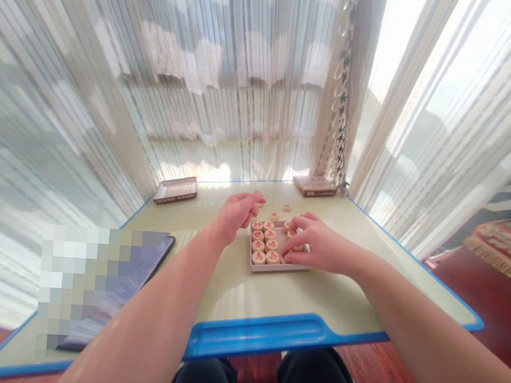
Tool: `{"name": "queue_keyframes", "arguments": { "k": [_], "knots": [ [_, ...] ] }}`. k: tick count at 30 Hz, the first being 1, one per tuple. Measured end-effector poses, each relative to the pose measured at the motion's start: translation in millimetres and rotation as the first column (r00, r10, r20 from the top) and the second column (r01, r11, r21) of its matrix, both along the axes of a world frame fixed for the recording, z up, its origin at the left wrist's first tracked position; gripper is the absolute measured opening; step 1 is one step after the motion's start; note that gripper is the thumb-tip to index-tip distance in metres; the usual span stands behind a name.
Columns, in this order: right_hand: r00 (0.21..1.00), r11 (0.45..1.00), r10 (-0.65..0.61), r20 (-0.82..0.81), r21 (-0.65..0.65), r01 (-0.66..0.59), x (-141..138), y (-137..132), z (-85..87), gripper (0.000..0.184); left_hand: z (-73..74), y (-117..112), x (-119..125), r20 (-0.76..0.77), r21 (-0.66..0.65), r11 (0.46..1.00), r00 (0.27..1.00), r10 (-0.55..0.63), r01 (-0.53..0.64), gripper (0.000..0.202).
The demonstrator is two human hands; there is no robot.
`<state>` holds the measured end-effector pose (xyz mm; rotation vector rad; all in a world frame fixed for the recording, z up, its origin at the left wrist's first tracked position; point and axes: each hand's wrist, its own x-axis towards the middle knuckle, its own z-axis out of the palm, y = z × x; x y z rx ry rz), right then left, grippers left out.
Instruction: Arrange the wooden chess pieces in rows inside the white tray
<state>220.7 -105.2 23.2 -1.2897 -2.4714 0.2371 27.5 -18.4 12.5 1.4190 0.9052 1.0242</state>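
A shallow open box (271, 269) sits on the table, with several round wooden xiangqi pieces (271, 246) in it. Two columns with red characters fill its left side; more pieces lie partly covered at its right. My right hand (315, 242) reaches in over that right side, fingers bent and closed on a piece low in the box. Just beyond the box's far left corner is my left hand (239, 213), its fingers curled together beside loose pieces (258, 193); what it holds, if anything, is hidden. Two other loose pieces, one nearer (273, 215) and one farther (286, 207), lie behind the box.
A box lid (175, 190) rests at the table's far left, and a flat printed box (315, 186) at the far right. A dark-edged tablet-like object (144, 274), partly pixelated, lies left. The table (239, 295) has a raised blue rim; striped curtains (244, 97) hang behind it.
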Motion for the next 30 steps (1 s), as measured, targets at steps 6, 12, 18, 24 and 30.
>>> {"name": "queue_keyframes", "arguments": {
  "k": [6,12,18,24,30],
  "knots": [
    [1.0,0.998,0.005,0.025,-0.069,-0.003,-0.2,2.3,3.3,0.012,-0.6,-0.5,1.7,-0.018,0.041,0.999,0.999,0.029,-0.028,0.033],
    [0.999,0.995,0.033,0.037,-0.092,-0.03,1.2,0.6,6.1,0.022,0.0,-0.3,1.4,-0.026,0.046,0.998,0.999,0.036,-0.035,0.033],
    [0.999,0.997,0.021,0.029,-0.069,-0.019,2.7,0.0,3.5,0.022,0.2,-1.3,0.9,-0.029,0.051,0.998,0.999,0.044,-0.043,0.032],
    [0.998,0.997,0.042,0.052,-0.062,-0.038,3.1,-0.8,4.2,0.036,1.5,-1.8,0.6,-0.033,0.048,0.997,0.998,0.054,-0.052,0.032],
    [0.998,0.997,0.013,0.054,-0.083,-0.008,4.7,-2.3,4.9,0.04,2.3,-3.4,0.3,-0.028,0.047,0.998,0.999,0.029,-0.028,0.032]
  ]
}}
